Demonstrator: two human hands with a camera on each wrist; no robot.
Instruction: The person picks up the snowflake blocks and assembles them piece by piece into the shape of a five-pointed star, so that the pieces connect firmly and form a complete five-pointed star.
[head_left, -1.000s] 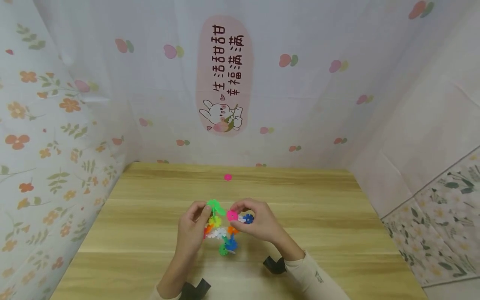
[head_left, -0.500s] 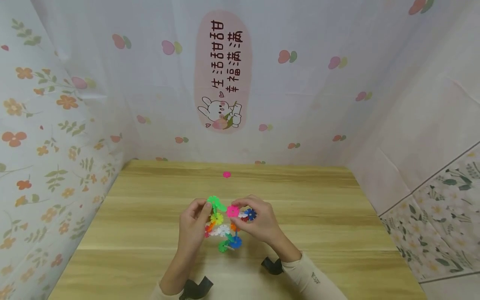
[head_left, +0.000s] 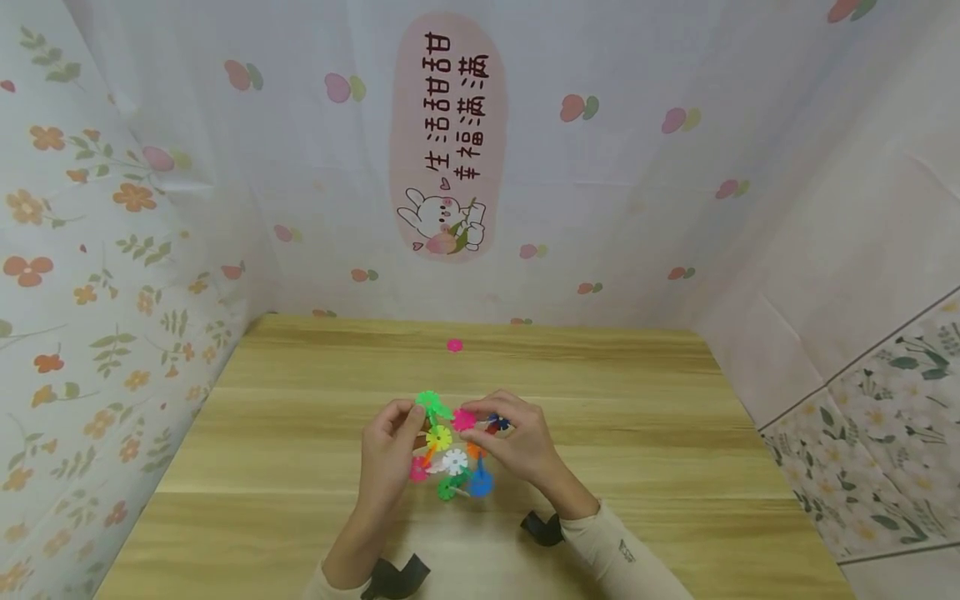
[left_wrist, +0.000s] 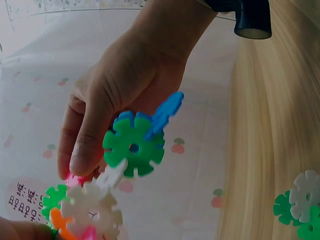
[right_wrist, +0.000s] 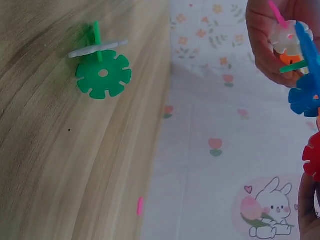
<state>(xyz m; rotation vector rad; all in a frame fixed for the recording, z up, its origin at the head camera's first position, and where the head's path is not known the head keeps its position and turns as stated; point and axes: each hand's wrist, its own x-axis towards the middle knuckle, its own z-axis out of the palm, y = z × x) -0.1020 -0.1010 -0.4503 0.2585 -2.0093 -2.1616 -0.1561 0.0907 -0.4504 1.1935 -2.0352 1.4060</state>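
A joined chain of coloured notched plastic flower discs hangs between both hands in the head view. My left hand pinches a bright green disc at its upper left. A pink disc, close beside the green ones, is pinched between thumb and fingers of my right hand. Below hang a yellow disc, a white disc and a blue disc. In the left wrist view, a darker green disc joined to blue ones hangs by my right hand. Whether the pink and green discs touch is unclear.
A small green-and-white disc cluster lies on the wooden table. Farther back, by the curtain, lies a single pink disc. Printed curtains enclose the back and sides. Black wrist mounts sit at both wrists.
The hanging chain has turned, so its white disc now faces the head view more fully, and its lower discs have swung slightly right. Both hands keep their grip and have barely moved.
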